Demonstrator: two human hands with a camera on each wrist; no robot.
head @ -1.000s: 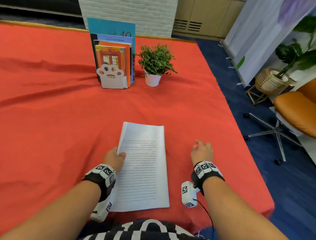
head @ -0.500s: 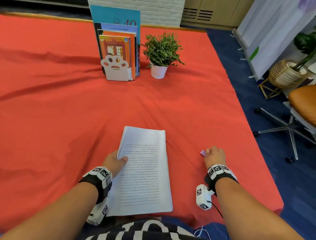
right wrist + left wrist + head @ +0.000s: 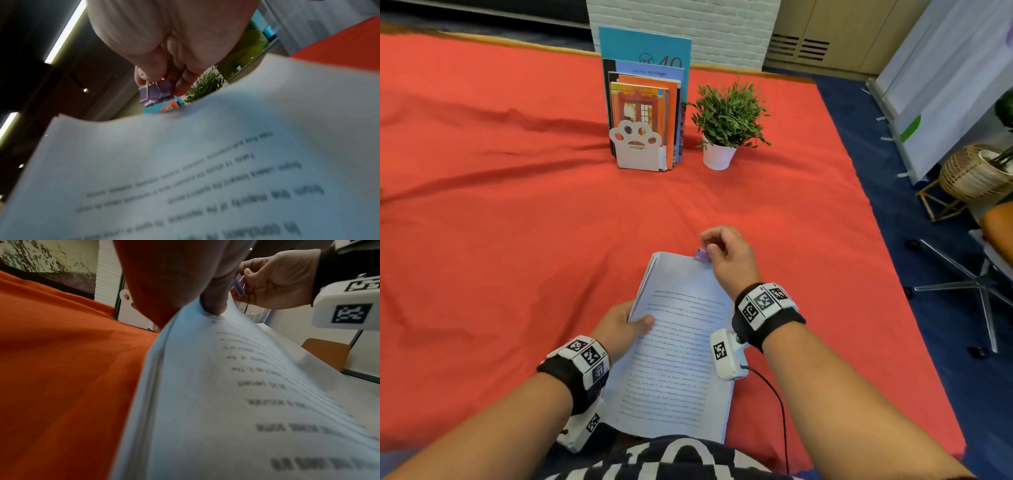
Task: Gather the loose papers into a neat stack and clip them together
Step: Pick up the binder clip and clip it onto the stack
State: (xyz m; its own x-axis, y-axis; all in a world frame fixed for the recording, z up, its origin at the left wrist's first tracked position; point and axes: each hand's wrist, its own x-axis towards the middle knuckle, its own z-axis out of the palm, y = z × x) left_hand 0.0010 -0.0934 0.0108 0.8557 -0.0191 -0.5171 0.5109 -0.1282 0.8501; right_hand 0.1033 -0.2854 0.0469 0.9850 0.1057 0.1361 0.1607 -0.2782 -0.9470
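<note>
1. Stack of papers (image 3: 678, 342) lifted off the desk (image 3: 517, 240) at its far end, near end down by the person's lap, printed lines on the top sheet
2. Left hand (image 3: 616, 329) gripping the stack's left edge, thumb on the top sheet, fingers underneath out of sight
3. Same grip from the left wrist view: thumb (image 3: 216, 293) pressed on the top sheet of the papers (image 3: 226, 394), sheets fanned slightly along the left edge
4. Right hand (image 3: 726, 255) closed around a small purple binder clip (image 3: 702, 255), pinched between thumb and fingers
5. Clip held right at the far right corner of the stack; touching the paper or just off it, cannot tell
6. From the right wrist view: clip (image 3: 155, 94) hanging below the fingertips (image 3: 180, 87) by its wire handles, just beyond the far edge of the papers (image 3: 185, 162); clip mouth open or closed, cannot tell
7. Red cloth covering the desk, creased on the left side
8. Row of books (image 3: 645, 99) upright at the far side, propped by a white paw-shaped bookend (image 3: 635, 145)
9. Small potted plant (image 3: 726, 123) in a white pot just right of the books
</note>
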